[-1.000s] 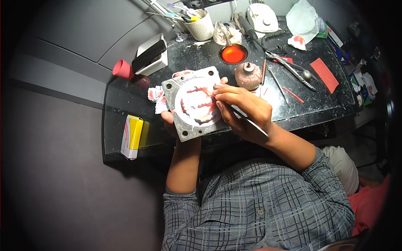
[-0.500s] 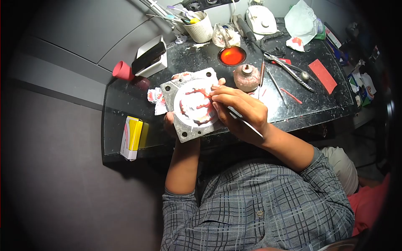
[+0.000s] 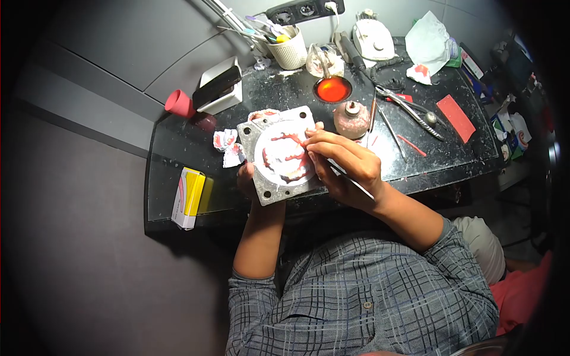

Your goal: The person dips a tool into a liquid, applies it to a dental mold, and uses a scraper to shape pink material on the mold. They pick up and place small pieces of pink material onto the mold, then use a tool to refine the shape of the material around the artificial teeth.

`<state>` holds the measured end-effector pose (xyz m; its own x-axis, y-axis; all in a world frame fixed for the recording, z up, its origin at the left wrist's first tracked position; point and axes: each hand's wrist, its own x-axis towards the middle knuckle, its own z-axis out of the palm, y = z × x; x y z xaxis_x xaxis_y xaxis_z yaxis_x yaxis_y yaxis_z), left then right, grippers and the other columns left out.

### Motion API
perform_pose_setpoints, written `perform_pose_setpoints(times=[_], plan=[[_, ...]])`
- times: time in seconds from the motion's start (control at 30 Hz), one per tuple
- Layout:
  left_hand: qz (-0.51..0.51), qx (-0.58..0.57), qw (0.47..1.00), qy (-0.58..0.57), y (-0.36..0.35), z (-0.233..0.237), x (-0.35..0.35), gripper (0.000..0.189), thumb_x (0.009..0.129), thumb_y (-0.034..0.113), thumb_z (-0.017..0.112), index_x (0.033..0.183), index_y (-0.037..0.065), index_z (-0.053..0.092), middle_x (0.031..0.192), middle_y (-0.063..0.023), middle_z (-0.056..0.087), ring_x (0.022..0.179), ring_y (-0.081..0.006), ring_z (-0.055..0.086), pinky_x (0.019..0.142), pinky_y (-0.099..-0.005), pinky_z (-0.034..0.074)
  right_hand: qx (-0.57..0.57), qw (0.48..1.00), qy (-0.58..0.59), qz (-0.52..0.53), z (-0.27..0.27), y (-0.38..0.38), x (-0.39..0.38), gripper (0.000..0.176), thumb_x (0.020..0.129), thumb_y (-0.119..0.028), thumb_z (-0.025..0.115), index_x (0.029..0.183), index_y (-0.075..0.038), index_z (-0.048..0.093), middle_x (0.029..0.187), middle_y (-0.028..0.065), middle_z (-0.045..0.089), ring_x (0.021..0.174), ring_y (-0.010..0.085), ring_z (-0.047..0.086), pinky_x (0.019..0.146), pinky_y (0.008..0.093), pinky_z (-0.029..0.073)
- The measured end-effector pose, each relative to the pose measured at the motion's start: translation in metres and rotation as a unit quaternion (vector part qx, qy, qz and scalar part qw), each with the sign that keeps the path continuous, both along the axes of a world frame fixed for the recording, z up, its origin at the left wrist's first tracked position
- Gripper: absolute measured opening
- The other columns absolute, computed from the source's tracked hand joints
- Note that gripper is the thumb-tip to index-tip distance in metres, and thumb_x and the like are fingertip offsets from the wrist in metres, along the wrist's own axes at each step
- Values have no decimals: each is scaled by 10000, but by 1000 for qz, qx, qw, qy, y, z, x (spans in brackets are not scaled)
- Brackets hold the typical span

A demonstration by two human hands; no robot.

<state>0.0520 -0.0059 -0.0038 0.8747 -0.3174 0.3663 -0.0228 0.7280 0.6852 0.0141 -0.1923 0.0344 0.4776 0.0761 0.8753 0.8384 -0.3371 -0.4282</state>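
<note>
A square metal plate (image 3: 265, 193) with corner holes frames a round white plaster mass (image 3: 274, 148) that carries red wax. My left hand (image 3: 246, 178) grips the plate from below and its left side; most of its fingers are hidden behind it. Over the plate's right side is my right hand (image 3: 347, 163), its fingers pinched round a thin metal tool (image 3: 359, 187). The fingertips are at the right part of the red wax, and the tool's tip is hidden among them.
Behind the plate stand a spirit burner (image 3: 351, 120) and a pan of glowing red wax (image 3: 332, 89). Pliers (image 3: 415, 114) and a red wax sheet (image 3: 456, 118) lie on the right. A yellow-white box (image 3: 189, 199) sits front left. A cup of tools (image 3: 290, 52) is at the back.
The plate and both hands appear slightly further right and lower in view. The view itself has shifted a little. Both holds are the same.
</note>
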Motion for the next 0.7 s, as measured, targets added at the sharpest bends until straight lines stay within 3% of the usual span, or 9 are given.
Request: perform_pose_setpoints(times=[0.2,0.23,0.3,0.33,0.37,0.43,0.47,0.6,0.7], plan=[[46,-18,999,-11,0,-1,-2,1094,774,822,735,1578,152,416,1528,-179,519,1377,-481,528,1179,-697,405,-20,999,5,32,2,-13,-1,198,897,70,735,1086,25,693,1084,168,755,1051,313,768,926,389,622],[46,-19,999,-14,3,-5,1,1094,774,822,735,1578,152,416,1528,-179,519,1377,-481,528,1179,-697,405,-26,998,17,59,3,-18,-1,204,896,76,731,1089,26,689,1094,167,755,1046,308,768,925,383,620],[-90,-197,976,33,12,-14,7,886,947,574,558,1548,-57,401,1512,-287,528,1384,-459,552,1152,-597,477,-25,994,47,93,8,-29,-1,199,901,63,745,1089,27,693,1103,157,765,1012,290,773,901,360,614],[97,-3,987,131,20,-19,11,894,1011,675,420,1557,-32,415,1523,-295,517,1380,-473,550,1147,-603,476,-30,993,60,95,12,-35,1,188,906,40,760,1085,22,701,1100,153,770,1004,283,774,885,353,614],[97,-7,987,130,23,-27,14,894,1011,675,420,1557,-32,415,1523,-295,517,1380,-473,550,1147,-603,476,-36,992,73,98,15,-42,5,180,912,17,774,1080,18,709,1098,148,776,997,276,775,870,347,613],[-178,-196,954,141,11,1,3,968,998,780,391,1567,-3,420,1525,-311,508,1372,-478,554,1117,-615,504,-20,982,117,146,20,-50,9,170,927,-37,791,1087,-3,747,1087,142,786,945,249,781,845,351,615],[-68,-138,948,280,5,26,-9,1089,922,895,326,1530,0,455,1452,-323,559,1119,-557,662,806,-653,630,-21,981,126,146,21,-51,8,172,931,-39,789,1095,-5,753,1078,136,790,965,247,785,867,357,618],[-256,-124,946,152,12,20,3,1131,902,927,308,1574,23,403,1528,-323,495,1128,-603,645,808,-780,575,-61,991,80,86,16,-47,13,150,945,-53,779,1089,-11,772,1046,114,803,1063,255,785,971,397,608],[-231,-242,925,178,9,16,-5,1160,890,941,324,1602,26,358,1568,-320,447,1228,-620,585,821,-854,514,-24,986,123,108,10,-41,14,117,949,-58,774,1055,-8,781,1018,99,809,1111,270,775,1043,438,577]])
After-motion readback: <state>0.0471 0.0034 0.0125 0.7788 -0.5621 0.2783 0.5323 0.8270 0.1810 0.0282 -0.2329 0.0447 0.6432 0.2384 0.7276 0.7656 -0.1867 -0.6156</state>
